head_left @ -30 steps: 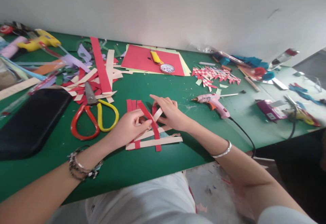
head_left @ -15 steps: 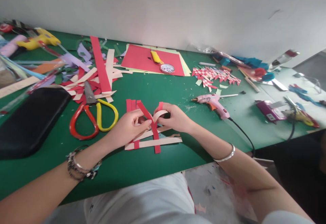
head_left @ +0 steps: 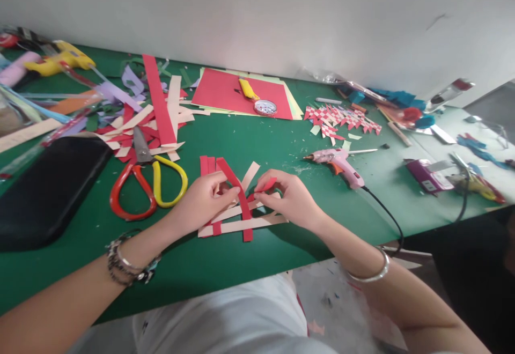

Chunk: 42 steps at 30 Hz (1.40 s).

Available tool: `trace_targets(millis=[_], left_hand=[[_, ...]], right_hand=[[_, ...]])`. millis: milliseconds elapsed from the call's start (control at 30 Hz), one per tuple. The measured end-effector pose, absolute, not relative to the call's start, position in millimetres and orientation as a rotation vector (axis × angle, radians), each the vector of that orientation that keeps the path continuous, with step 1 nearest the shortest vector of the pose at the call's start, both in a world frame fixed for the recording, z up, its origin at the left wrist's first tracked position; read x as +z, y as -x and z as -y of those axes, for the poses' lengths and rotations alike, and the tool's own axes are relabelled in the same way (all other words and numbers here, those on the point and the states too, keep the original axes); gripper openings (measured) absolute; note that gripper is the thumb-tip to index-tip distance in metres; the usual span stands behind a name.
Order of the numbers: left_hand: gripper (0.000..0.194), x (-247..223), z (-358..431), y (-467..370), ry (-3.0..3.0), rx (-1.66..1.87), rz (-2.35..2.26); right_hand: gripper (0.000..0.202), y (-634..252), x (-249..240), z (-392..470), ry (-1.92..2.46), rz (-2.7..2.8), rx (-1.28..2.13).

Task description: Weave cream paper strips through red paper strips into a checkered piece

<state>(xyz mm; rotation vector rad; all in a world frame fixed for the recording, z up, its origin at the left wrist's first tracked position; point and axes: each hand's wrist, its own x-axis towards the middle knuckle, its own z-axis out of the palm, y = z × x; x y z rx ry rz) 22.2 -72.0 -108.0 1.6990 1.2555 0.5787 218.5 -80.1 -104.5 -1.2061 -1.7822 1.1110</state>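
Observation:
On the green table, red and cream paper strips [head_left: 237,226] cross one another in a loose lattice. My left hand [head_left: 207,201] pinches the strips at the lattice's upper middle, thumb against an upright red strip [head_left: 231,174]. To its right, my right hand [head_left: 292,199] is closed on the end of another red strip [head_left: 266,185], which bends up between thumb and fingers. A cream strip [head_left: 251,174] sticks up between the two hands. Red-and-yellow-handled scissors [head_left: 141,153] lie left of my left hand.
A black case [head_left: 52,187] and a pile of paper strips [head_left: 140,123] lie left. Red sheets [head_left: 217,94] are at the back. A pink glue gun [head_left: 338,163] with a cord sits right, below checkered woven paper [head_left: 341,118].
My right hand has moved slightly right and down and now grips a red strip. The cream strip that curved at its fingers now stands free, pointing up and right.

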Motion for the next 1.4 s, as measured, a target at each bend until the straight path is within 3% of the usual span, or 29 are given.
trace_targets(millis=[467, 867, 1200, 1333, 1400], left_hand=[[0.027, -109, 70, -22, -1.855, 0.621, -1.248], [0.029, -103, 70, -19, -1.725, 0.631, -1.264], [0.024, -97, 74, -24, -1.796, 0.617, -1.217], [0.035, -97, 75, -23, -1.807, 0.675, -1.231], [0.043, -97, 75, -20, -1.856, 0.693, -1.253]], right_hand=[[0.013, -229, -93, 92, 1.126, 2.283, 0.322], [0.007, -209, -101, 61, 1.401, 2.339, 0.658], [0.034, -231, -81, 95, 1.305, 2.346, 0.671], [0.062, -234, -89, 109, 1.305, 2.468, 0.654], [0.062, -234, -94, 112, 1.276, 2.522, 0.605]])
